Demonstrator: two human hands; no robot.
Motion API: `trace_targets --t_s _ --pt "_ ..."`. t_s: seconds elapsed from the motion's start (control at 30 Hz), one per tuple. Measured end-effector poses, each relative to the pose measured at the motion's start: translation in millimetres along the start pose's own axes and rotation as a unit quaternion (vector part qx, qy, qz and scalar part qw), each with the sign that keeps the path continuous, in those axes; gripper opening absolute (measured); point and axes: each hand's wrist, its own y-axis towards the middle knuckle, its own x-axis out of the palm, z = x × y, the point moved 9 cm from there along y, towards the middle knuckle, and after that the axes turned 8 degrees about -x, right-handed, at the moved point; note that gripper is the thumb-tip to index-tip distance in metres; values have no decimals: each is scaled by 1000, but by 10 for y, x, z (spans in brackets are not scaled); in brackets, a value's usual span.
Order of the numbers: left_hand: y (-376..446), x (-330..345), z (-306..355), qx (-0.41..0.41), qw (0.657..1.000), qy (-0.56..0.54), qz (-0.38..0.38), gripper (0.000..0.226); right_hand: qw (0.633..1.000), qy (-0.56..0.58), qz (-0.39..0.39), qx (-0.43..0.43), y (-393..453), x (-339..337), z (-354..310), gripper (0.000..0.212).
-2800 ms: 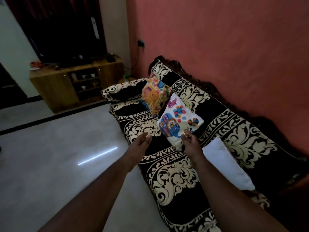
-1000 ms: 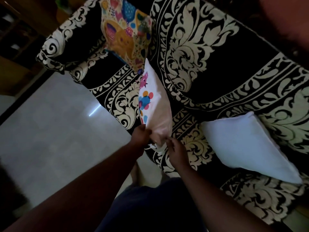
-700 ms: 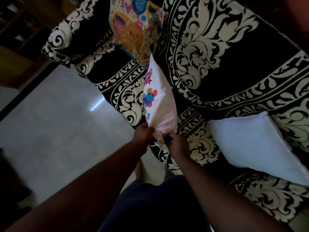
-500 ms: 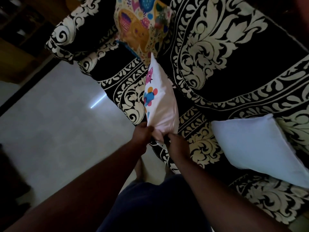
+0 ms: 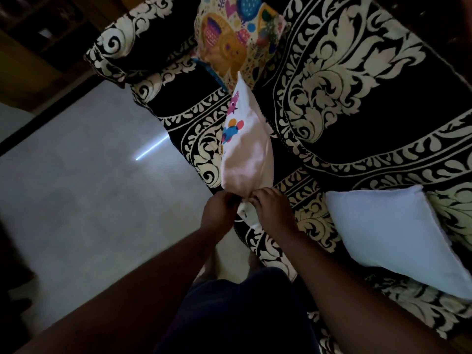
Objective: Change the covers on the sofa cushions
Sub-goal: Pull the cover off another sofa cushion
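While it stands at the black-and-cream patterned sofa (image 5: 370,123) seat's front edge, we pinch the white cartoon-printed cushion (image 5: 245,159) with left hand (image 5: 219,213) and right hand (image 5: 274,210)

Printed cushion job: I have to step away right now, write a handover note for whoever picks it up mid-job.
Left hand and right hand: both pinch the near end of the printed cushion, which stands on edge on the sofa.
Plain white cushion: bare, lying on the seat to the right.
Second printed cushion: leaning at the far end.
Done: white cushion has no cover.
Left: finish working the held cushion's cover; the others look untouched.
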Motion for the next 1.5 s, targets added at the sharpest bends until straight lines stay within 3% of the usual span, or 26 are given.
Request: trace_targets --t_s 0.07,0.13,0.23,0.4,0.5,0.6,0.8,0.93,1.03,1.2,1.33,1.43,1.5 --pt "126 -94 56 23 1000 11 3 28 1000 -4 5 -8 105 -87 -40 30" --pt "230 -76 99 39 998 53 -12 45 1000 2 4 5 209 -151 -42 18" --pt "297 -56 192 55 996 69 -17 35 1000 -1 -14 23 330 -183 -69 6" --pt "246 -239 182 12 998 -49 27 19 999 -17 -15 37 343 -279 -119 17" --pt "178 -163 90 -13 998 -63 14 27 998 -16 -26 48 320 -294 -185 14" --pt "161 -60 -48 -53 987 -149 -25 31 997 -9 -36 68 258 -239 -243 16" --pt "6 -161 -159 -70 957 -281 -2 29 997 -43 -46 32 213 -298 -505 15" --pt "-224 -524 91 14 984 -153 95 22 999 34 11 37 154 -549 -622 17" --pt "-537 -946 378 74 976 -123 165 21 992 102 69 32 148 -837 -764 17" --pt "-951 -1610 658 166 960 -64 218 27 989 93 115 -26 185 -1333 -1157 24" --pt "-1081 -1932 697 163 950 -213 160 32 984 135 108 -37 267 -1504 -1231 17" --pt "-1039 -2030 528 119 913 -371 124 28 986 125 109 -33 325 -1573 -1231 16" --pt "-999 -2117 428 98 896 -411 139 30 987 108 118 -9 368 -1615 -1151 21"
